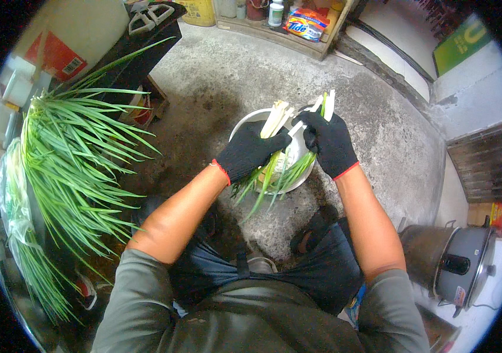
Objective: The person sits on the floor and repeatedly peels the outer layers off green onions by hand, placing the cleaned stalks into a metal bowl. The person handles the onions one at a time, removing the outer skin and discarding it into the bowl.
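Note:
Both of my hands wear black knit gloves with red cuffs. My left hand [257, 148] grips a bunch of scallions [274, 120], white ends pointing up and away from me, green leaves hanging below. In my right hand [328, 139] are a few more scallion stalks [329, 106], their pale ends rising above the fingers and green leaves trailing down to the left. Both hands are over a white bucket [245, 118] on the floor. Its contents are mostly hidden by my hands and the leaves; something whitish shows inside.
A large heap of scallions [79, 150] lies at the left, beside a plastic-wrapped bundle [15, 194]. A wooden shelf [273, 37] with bottles and a Tide bag [306, 25] stands ahead on the concrete floor [392, 128]. At right is a grey electric cooker [463, 264].

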`<state>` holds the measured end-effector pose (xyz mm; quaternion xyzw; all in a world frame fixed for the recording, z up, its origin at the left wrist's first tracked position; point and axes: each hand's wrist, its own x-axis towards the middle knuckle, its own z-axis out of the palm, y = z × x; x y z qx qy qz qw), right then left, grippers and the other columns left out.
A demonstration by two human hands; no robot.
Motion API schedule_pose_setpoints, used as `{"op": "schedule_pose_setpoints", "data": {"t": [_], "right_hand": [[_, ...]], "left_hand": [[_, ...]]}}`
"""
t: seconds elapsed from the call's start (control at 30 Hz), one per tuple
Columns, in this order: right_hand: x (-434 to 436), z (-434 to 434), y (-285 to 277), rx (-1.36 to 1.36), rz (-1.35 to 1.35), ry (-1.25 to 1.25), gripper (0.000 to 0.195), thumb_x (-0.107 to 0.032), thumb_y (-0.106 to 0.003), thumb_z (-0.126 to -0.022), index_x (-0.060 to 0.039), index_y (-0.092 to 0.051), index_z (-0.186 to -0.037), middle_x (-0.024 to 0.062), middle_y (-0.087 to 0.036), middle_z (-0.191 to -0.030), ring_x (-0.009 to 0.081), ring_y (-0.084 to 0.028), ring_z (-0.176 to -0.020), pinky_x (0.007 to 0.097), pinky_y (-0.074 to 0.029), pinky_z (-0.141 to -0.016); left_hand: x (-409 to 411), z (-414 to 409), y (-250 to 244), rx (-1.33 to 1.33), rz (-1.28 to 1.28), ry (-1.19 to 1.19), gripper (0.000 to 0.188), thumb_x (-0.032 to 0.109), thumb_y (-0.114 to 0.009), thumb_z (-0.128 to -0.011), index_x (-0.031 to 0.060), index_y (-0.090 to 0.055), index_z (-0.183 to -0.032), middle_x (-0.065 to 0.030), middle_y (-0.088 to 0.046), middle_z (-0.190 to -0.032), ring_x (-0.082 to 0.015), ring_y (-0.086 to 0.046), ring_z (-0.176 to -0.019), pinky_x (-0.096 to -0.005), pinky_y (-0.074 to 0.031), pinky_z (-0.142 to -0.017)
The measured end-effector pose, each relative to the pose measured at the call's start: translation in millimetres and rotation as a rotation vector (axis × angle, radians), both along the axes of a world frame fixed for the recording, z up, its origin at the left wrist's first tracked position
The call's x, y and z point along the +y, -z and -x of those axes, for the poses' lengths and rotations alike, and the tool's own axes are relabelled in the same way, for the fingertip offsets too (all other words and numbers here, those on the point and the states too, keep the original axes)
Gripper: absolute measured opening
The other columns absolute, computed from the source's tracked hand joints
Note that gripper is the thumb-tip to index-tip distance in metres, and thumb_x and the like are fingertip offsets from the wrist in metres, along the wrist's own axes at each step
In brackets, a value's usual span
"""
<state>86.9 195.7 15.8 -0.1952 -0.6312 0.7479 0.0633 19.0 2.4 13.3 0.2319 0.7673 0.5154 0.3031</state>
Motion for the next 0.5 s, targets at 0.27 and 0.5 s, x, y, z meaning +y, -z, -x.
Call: {"op": "schedule_pose_setpoints", "data": {"t": [0.27, 0.5], "right_hand": [[23, 3, -12, -0.036, -0.153, -0.046, 0.018, -0.020, -0.070, -0.091, -0.0025, -0.073, -0.093, -0.0024, -0.057, -0.065, 0.0059, -0.047, -0.053, 0.0233, -0.035, -0.050], [30, 5, -20, -0.021, -0.485, 0.020, 0.022, -0.025, -0.072, -0.093, -0.0035, -0.076, -0.092, 0.0007, -0.063, -0.068, 0.0086, -0.054, -0.057, 0.0271, -0.041, -0.053]], "left_hand": [[-11, 9, -8, 0.077, 0.017, 0.105, 0.037, 0.035, -0.069, -0.091, -0.0022, -0.071, -0.095, -0.0131, -0.071, -0.081, -0.0185, -0.065, -0.074, -0.0364, -0.051, -0.073], [-14, 11, -12, 0.118, 0.069, 0.142, 0.039, 0.036, -0.070, -0.091, -0.0035, -0.072, -0.094, -0.0131, -0.071, -0.078, -0.0182, -0.064, -0.072, -0.0374, -0.052, -0.071]]}}
